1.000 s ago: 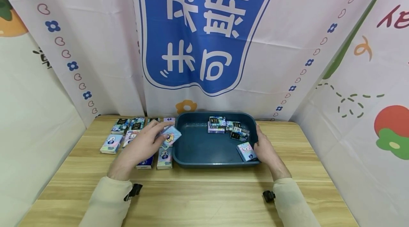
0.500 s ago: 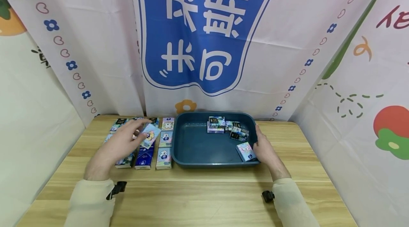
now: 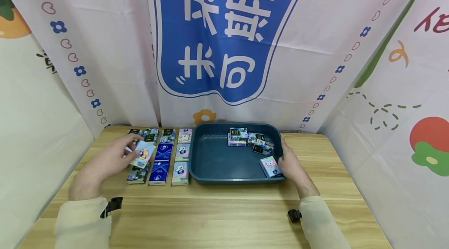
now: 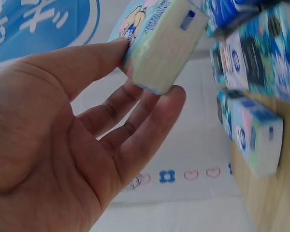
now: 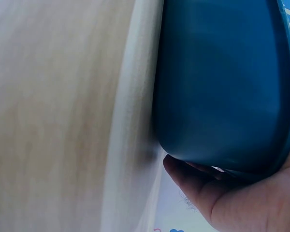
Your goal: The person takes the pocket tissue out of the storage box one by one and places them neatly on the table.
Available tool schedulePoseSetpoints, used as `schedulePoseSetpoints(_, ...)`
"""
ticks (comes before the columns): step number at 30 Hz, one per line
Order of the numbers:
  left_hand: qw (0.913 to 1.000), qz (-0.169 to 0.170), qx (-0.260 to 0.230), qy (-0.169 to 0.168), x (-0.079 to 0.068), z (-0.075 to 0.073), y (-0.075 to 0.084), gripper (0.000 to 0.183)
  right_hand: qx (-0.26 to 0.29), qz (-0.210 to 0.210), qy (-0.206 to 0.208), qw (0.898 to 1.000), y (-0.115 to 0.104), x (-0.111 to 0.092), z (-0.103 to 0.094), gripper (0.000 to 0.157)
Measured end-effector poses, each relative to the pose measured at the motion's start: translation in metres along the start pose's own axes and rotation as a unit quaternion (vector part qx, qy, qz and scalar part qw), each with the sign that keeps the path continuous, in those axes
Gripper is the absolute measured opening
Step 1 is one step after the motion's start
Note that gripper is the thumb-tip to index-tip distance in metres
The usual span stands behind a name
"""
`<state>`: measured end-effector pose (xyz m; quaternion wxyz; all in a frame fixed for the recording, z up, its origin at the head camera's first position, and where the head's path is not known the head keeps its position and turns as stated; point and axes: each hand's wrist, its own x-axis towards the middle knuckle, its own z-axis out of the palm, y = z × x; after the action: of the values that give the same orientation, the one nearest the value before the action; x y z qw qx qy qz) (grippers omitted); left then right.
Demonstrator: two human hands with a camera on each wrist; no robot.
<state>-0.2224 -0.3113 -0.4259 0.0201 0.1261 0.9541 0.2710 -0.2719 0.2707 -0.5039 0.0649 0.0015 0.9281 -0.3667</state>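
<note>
A pale pack point(image 3: 143, 154) is tilting in the air above the left part of the table point(image 3: 224, 214), its yellow cartoon figure facing the head camera. The left hand point(image 3: 105, 163) is pinching it: the thumb point(image 4: 94, 60) is pressing at the printed face while the fingers point(image 4: 154, 125) are bracing the opposite side.

Around that hand, dark packs point(image 3: 151, 135) are lying on the wood; the hand is covering some, so I cannot tell how many. To their right, two blue packs point(image 3: 163, 151) are lying end to end, with another dark pack point(image 3: 167, 136) sitting behind them. Next over, three pale packs point(image 3: 180, 171) are forming a line just beside the tray point(image 3: 224, 163).

The right hand point(image 3: 291, 163) is gripping the tray's right end, its fingertips point(image 5: 172, 165) curling against the outer wall. Inside, dark packs point(image 3: 263, 147) are clustering toward the far right, one resting on a pale pack point(image 3: 236, 142), while another pale pack point(image 3: 270, 166) is lying in the near right corner.

Cream sleeves point(image 3: 84, 221) are covering the forearms, and a printed curtain point(image 3: 122, 46) is hanging behind the table.
</note>
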Motion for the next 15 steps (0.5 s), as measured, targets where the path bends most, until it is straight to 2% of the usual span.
schedulePoseSetpoints(8, 0.9996, -0.02, 0.016, -0.007, -0.013, -0.01, -0.023, 0.048, -0.001, -0.002, 0.004, 1.0, 0.0, -0.001, 0.0, 0.084)
schedulePoseSetpoints(15, 0.9986, -0.044, -0.002, -0.028, -0.027, -0.017, -0.049, 0.047, 0.003, -0.001, 0.003, 1.0, 0.002, 0.0, 0.0, 0.084)
